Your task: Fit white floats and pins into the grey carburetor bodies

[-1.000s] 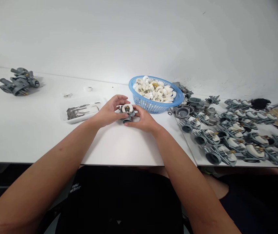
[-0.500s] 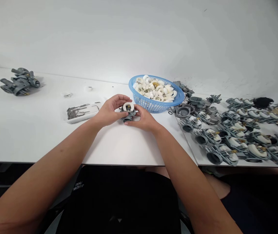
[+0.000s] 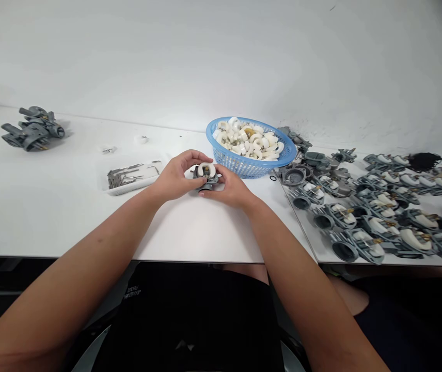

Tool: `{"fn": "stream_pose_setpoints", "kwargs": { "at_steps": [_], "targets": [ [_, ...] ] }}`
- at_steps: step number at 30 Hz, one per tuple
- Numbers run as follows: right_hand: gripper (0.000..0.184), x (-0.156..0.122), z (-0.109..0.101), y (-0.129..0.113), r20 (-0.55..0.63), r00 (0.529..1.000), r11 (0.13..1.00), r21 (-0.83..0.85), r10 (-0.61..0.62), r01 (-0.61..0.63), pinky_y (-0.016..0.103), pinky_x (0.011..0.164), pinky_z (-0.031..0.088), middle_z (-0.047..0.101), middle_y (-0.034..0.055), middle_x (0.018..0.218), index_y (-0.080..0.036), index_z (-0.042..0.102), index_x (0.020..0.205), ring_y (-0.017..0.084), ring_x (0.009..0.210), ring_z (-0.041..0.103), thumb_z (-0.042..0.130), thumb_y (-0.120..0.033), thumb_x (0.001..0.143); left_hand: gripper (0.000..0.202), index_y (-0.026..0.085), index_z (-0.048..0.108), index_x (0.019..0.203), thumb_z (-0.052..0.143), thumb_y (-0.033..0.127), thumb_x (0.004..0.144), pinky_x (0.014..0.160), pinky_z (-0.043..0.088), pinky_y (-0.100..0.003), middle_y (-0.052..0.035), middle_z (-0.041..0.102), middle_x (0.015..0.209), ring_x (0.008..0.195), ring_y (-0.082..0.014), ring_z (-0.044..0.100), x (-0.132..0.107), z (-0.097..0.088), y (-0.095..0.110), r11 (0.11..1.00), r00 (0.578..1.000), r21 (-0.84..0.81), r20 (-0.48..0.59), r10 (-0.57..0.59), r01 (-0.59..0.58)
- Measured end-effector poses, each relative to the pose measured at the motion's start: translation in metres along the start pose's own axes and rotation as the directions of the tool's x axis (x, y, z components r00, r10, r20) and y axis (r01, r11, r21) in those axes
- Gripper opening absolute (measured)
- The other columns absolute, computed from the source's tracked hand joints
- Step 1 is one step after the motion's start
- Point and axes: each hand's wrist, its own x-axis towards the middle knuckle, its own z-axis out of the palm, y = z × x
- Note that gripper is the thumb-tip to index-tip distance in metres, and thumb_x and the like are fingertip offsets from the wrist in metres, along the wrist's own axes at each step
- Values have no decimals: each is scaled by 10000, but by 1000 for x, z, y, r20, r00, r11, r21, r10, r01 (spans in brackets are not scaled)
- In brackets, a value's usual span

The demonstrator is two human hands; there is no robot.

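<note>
A small grey metal carburettor body (image 3: 206,177) with a white curved float on top rests on the white table (image 3: 190,227) in front of me. My left hand (image 3: 178,175) curls round its left side, fingers arched over the top. My right hand (image 3: 232,188) grips its right side with thumb and fingers closed against it. Both hands hold the part together, just in front of a blue plastic basket (image 3: 250,165).
The blue basket holds several white floats (image 3: 249,140). Rows of grey carburettor bodies (image 3: 372,217) with white floats cover a board at right. A clear tray of metal pins (image 3: 130,176) lies left. More grey castings (image 3: 32,129) sit far left. Another person's hand shows at the right edge.
Both hands stay on the carburettor body with slight finger shifts. The view has drifted a little, so everything sits slightly further right and up.
</note>
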Motion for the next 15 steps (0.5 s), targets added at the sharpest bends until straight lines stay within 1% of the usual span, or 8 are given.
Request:
{"fn": "stream_pose_setpoints", "kwargs": {
  "at_steps": [3, 5, 11, 13, 15],
  "targets": [
    [660, 0, 0, 0, -21, 1000, 1000, -21, 14, -14, 359, 880, 549, 669, 66, 1185, -204, 601, 1212, 234, 1042, 648, 862, -500, 683, 410, 193, 566, 1066, 749, 155, 702, 1022, 505, -425, -118, 667, 1263, 1277, -282, 578, 1, -1, -4, 997, 1000, -70, 14, 17, -16],
    [655, -1, 0, 0, -29, 999, 999, -37, 26, -27, 359, 857, 549, 672, 63, 1162, -205, 608, 1199, 228, 1004, 649, 859, -515, 679, 401, 194, 559, 1060, 746, 161, 706, 1021, 505, -426, -117, 665, 1266, 1274, -280, 579, 1, -1, -5, 998, 1000, -70, 9, 10, -9],
    [711, -1, 0, -1, -50, 998, 996, -72, 43, -47, 374, 840, 547, 658, 66, 1197, -221, 587, 1271, 228, 985, 642, 855, -510, 679, 327, 211, 599, 1072, 707, 214, 763, 1041, 483, -429, -73, 680, 1211, 1254, -265, 582, -1, 2, -7, 994, 999, 106, -30, -20, 24],
    [703, 0, 0, -1, -52, 998, 996, -78, 46, -50, 376, 834, 549, 663, 65, 1177, -218, 587, 1263, 228, 971, 646, 860, -488, 674, 331, 216, 606, 1089, 697, 227, 771, 1047, 477, -425, -63, 675, 1210, 1233, -259, 589, -2, 2, -8, 988, 999, 152, -30, -22, 26],
    [675, -1, 0, -2, -46, 998, 996, -69, 47, -50, 372, 837, 551, 666, 64, 1178, -219, 589, 1254, 228, 976, 649, 857, -464, 685, 380, 222, 605, 1139, 700, 250, 772, 1060, 468, -424, -59, 655, 1250, 1236, -259, 583, -2, 2, -8, 980, 999, 194, -16, -31, 34]
  ]
}}
